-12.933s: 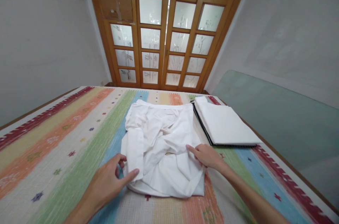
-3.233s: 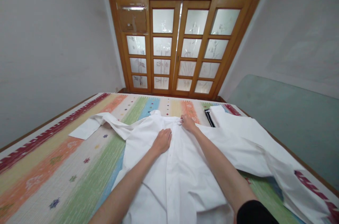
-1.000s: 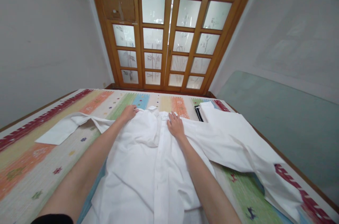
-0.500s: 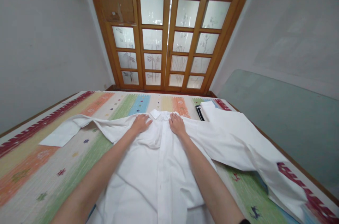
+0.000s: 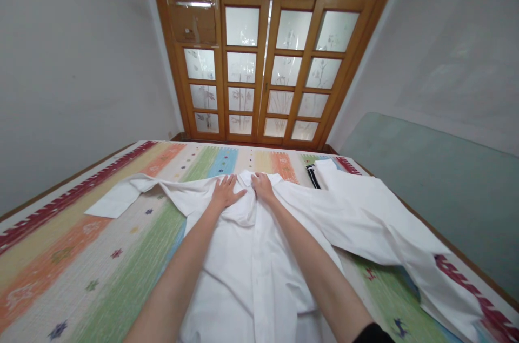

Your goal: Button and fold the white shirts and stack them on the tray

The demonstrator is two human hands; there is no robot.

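Note:
A white button-front shirt [image 5: 235, 262] lies spread face up, its collar at the far end and its sleeves reaching out to both sides. My left hand [image 5: 227, 193] rests flat on the shirt just left of the collar, fingers spread. At the collar [image 5: 245, 176], my right hand [image 5: 263, 187] has its fingers bent and closed on the cloth near the top of the button placket. Wrinkles run through the fabric between the hands. The left sleeve [image 5: 117, 200] is twisted partway along.
The shirt lies on a striped, patterned cover [image 5: 133, 256]. More folded white cloth [image 5: 357, 186] with a black-and-white band [image 5: 313, 176] is at the right, partly under the right sleeve. A pale green board [image 5: 438, 186] stands along the right side; wooden glass doors [image 5: 265, 73] are beyond.
My right hand has shifted left along the collar, and its fingers have closed on the cloth. My left hand's fingers have spread wider. The camera view has shifted slightly.

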